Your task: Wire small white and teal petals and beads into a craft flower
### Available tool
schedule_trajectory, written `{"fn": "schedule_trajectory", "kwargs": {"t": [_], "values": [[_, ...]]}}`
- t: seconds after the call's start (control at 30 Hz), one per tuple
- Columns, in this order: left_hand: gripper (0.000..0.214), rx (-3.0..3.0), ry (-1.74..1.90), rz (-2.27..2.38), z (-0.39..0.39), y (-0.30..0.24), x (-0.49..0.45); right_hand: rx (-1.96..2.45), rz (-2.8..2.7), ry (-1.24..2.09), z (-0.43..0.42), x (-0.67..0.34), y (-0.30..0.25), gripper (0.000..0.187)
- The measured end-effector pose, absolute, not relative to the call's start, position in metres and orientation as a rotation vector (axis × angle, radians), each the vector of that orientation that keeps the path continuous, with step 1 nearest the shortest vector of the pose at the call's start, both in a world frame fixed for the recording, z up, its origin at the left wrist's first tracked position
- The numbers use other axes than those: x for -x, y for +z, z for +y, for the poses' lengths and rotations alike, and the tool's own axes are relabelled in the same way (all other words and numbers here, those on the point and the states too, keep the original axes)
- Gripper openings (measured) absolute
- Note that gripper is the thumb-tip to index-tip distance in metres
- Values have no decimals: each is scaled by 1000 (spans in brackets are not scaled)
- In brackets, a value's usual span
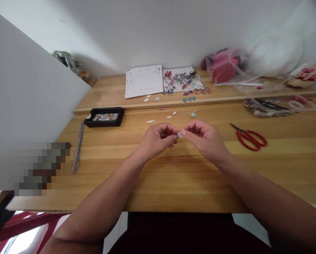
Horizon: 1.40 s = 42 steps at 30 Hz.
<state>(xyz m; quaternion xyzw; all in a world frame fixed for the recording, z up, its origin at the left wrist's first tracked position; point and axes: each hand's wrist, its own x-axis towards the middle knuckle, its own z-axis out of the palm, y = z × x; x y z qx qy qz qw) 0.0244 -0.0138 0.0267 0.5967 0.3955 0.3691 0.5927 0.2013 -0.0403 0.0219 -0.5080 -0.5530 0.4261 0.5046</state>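
Above the middle of the wooden table (173,183), both hands meet at their fingertips around a small white piece (179,134), thin like paper, most of it covered by the fingers. My right hand (205,139) pinches it between thumb and forefinger. From the other side my left hand (159,141) has its thumb and forefinger pressed together at the piece's edge. Just beyond the fingers lie a teal thread spool or bead (193,114), a white leaf-shaped cutout (174,113) and a white sliver (150,121). Red-handled pliers (250,137) rest to the right.
At left stands a black tray (105,121) of beads beside a bundle of thin wire (79,148). White sheets (144,81) and colourful wire flowers (184,79) lie on the raised back ledge. A clear plastic box (279,104) of tools sits at right, near bagged pink material (225,67).
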Motion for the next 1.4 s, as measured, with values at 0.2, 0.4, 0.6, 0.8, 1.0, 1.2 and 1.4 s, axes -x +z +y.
{"fn": "schedule_trajectory", "kwargs": {"t": [0.2, 0.4, 0.6, 0.8, 1.0, 1.2, 1.4], "values": [[13, -1397, 855, 920, -14, 26, -24, 1239, -1325, 1034, -41, -201, 23, 18], [16, -1427, 817, 929, -14, 26, -23, 1217, -1328, 1047, -41, -202, 21, 17], [29, -1431, 847, 960, -10, 21, -20, 1196, -1270, 1078, -39, -202, 21, 19], [32, -1389, 863, 978, -6, 16, -19, 1181, -1173, 1181, -36, -203, 21, 23], [29, -1361, 872, 1013, -7, 15, -21, 1191, -1176, 1187, -35, -202, 18, 22], [31, -1363, 915, 993, -7, 12, -23, 1205, -1207, 1185, -37, -201, 17, 23], [28, -1332, 860, 964, -11, 17, -28, 1195, -1296, 1134, -36, -204, 10, 22]]}}
